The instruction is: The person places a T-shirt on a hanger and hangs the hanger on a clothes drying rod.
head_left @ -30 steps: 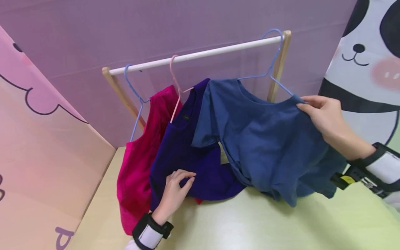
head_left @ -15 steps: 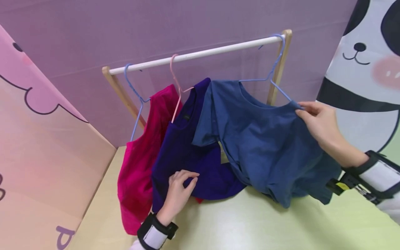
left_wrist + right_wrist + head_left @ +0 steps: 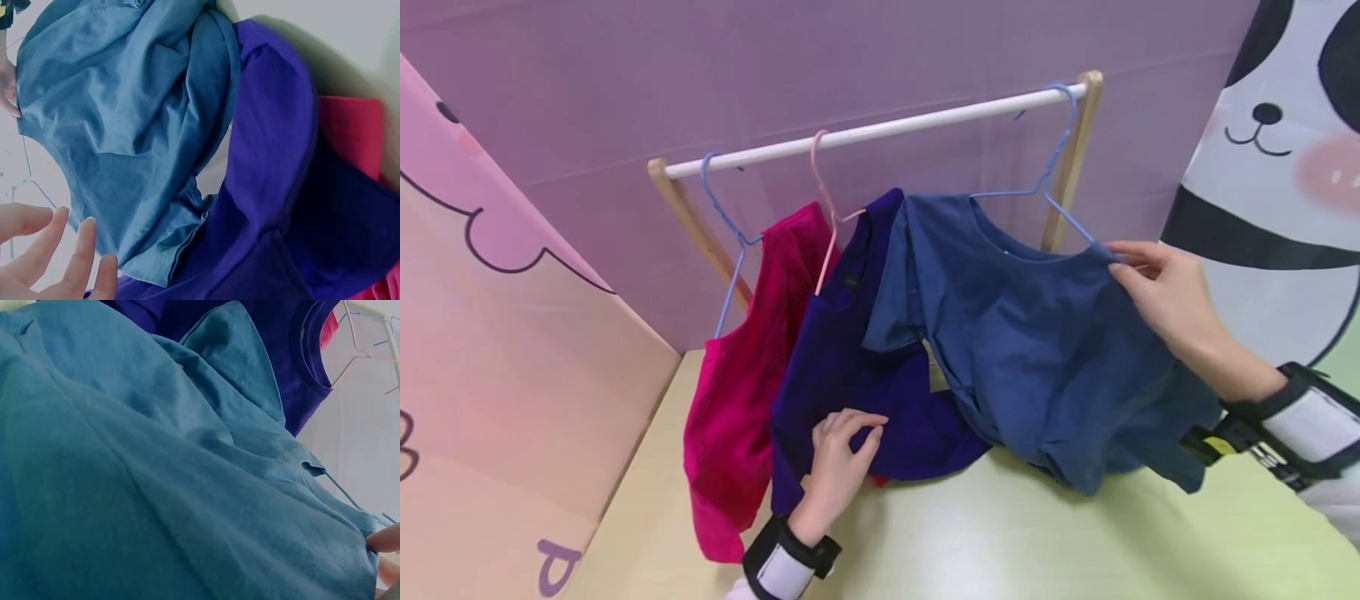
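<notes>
At the right of the head view, my right hand (image 3: 1168, 304) pinches the shoulder of a blue T-shirt (image 3: 1015, 333) between thumb and fingers. This shirt hangs on a blue hanger (image 3: 1047, 185) whose hook is over the white rail (image 3: 917, 125). The right wrist view has the fingertips (image 3: 386, 540) at the shirt's edge. My left hand (image 3: 842, 458) is in front of a purple shirt (image 3: 850, 375), thumb and fingertips close together and holding nothing. In the left wrist view its loosely bent fingers (image 3: 81, 256) overlap the blue T-shirt.
The purple shirt is on a pink hanger (image 3: 826, 200), partly behind the blue T-shirt. Left of it, a crimson top (image 3: 730, 417) hangs on another blue hanger (image 3: 724, 212). The rack's wooden posts (image 3: 1075, 158) stand on a pale tabletop (image 3: 940, 542) between printed walls.
My right hand has come down and slightly left with the blue T-shirt's shoulder. The hanger's hook has dropped from above the rail onto it. My left hand has drifted a little right.
</notes>
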### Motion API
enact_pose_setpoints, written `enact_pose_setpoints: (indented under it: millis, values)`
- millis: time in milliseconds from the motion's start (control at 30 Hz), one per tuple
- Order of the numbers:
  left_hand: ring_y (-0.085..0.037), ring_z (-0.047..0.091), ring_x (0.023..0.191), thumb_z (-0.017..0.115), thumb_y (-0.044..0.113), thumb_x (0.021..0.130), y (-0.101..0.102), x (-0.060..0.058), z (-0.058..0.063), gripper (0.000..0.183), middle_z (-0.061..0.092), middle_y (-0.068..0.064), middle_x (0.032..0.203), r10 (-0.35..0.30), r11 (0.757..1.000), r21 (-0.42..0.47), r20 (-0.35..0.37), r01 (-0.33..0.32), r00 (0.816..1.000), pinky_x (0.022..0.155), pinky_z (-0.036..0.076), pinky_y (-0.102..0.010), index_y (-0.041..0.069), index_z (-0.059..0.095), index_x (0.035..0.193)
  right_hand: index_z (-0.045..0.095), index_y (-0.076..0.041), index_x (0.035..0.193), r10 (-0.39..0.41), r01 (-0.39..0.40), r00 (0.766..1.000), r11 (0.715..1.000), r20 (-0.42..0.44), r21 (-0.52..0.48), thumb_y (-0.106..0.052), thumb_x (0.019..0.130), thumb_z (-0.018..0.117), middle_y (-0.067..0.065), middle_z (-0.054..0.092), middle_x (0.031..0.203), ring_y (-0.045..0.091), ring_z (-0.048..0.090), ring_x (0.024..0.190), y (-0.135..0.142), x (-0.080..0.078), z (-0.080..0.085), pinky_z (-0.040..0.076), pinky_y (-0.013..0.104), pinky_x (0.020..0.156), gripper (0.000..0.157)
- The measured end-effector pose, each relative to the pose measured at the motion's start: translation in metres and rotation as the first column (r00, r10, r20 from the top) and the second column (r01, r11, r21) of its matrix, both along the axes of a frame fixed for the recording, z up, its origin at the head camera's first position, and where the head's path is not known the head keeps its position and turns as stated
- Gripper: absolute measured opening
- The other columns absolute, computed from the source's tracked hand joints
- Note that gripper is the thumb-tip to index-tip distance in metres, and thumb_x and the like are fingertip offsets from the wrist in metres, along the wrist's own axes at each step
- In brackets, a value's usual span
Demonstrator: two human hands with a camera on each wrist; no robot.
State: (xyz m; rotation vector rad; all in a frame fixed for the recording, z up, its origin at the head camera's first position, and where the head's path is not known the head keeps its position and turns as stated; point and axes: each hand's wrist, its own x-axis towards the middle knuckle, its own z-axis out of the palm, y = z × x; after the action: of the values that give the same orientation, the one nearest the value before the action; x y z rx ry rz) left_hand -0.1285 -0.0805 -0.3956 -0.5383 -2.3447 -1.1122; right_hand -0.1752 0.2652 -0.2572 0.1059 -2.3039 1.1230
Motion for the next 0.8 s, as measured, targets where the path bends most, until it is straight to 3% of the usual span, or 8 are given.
enact_pose_setpoints:
  millis: [267, 400, 567, 733, 800]
  values:
    - [-0.017, 0.05, 0.081, 0.065, 0.003, 0.075, 0.014, 0.005, 0.001, 0.012, 0.061, 0.002, 0.082, 0.049, 0.998, 0.038, -0.017, -0.049, 0.999, 0.085, 0.027, -0.043, 0.011, 0.068, 0.085, 0.058, 0.006, 0.11, 0.014, -0.013, 0.999, 0.999, -0.044, 0.033, -0.005, 0.083, 0.053, -0.035, 0.045, 0.075, -0.016, 0.047, 0.064, 0.003, 0.001, 0.0, 0.035, 0.005, 0.057, 0.029]
    - [-0.017, 0.05, 0.08, 0.065, 0.004, 0.074, 0.023, 0.01, 0.001, 0.012, 0.061, 0.001, 0.082, 0.067, 0.997, 0.052, -0.037, -0.065, 0.997, 0.083, 0.027, -0.043, 0.01, 0.068, 0.084, 0.058, 0.006, 0.11, 0.019, -0.019, 1.0, 0.994, 0.001, 0.107, -0.007, 0.084, 0.054, -0.033, 0.045, 0.072, -0.016, 0.043, 0.062, 0.008, 0.001, 0.001, 0.033, 0.006, 0.054, 0.029]
    - [-0.016, 0.05, 0.081, 0.066, 0.005, 0.074, 0.03, 0.014, 0.0, 0.012, 0.061, 0.002, 0.082, 0.069, 0.997, 0.047, -0.029, -0.068, 0.997, 0.083, 0.027, -0.043, 0.011, 0.069, 0.084, 0.058, 0.007, 0.109, 0.064, -0.081, 0.994, 0.979, 0.091, 0.189, -0.014, 0.086, 0.055, -0.003, 0.063, 0.076, -0.017, 0.042, 0.063, 0.015, 0.001, 0.003, 0.033, 0.006, 0.055, 0.031]
    - [-0.016, 0.05, 0.081, 0.066, 0.006, 0.074, 0.037, 0.019, 0.003, 0.013, 0.061, 0.003, 0.083, 0.062, 0.997, 0.046, -0.015, -0.061, 0.998, 0.084, 0.028, -0.043, 0.01, 0.069, 0.086, 0.055, 0.009, 0.113, 0.126, -0.145, 0.986, 0.97, 0.108, 0.196, -0.013, 0.087, 0.055, 0.022, 0.063, 0.087, -0.021, 0.042, 0.066, 0.019, 0.004, 0.002, 0.034, 0.003, 0.056, 0.034]
    - [-0.016, 0.05, 0.082, 0.066, 0.006, 0.074, 0.04, 0.02, 0.006, 0.015, 0.061, 0.002, 0.085, 0.057, 0.997, 0.044, -0.01, -0.056, 0.998, 0.084, 0.028, -0.042, 0.011, 0.068, 0.088, 0.053, 0.007, 0.116, 0.117, -0.135, 0.988, 0.969, 0.098, 0.208, -0.013, 0.087, 0.054, 0.028, 0.06, 0.094, -0.023, 0.04, 0.067, 0.019, 0.007, 0.002, 0.033, 0.002, 0.057, 0.035]
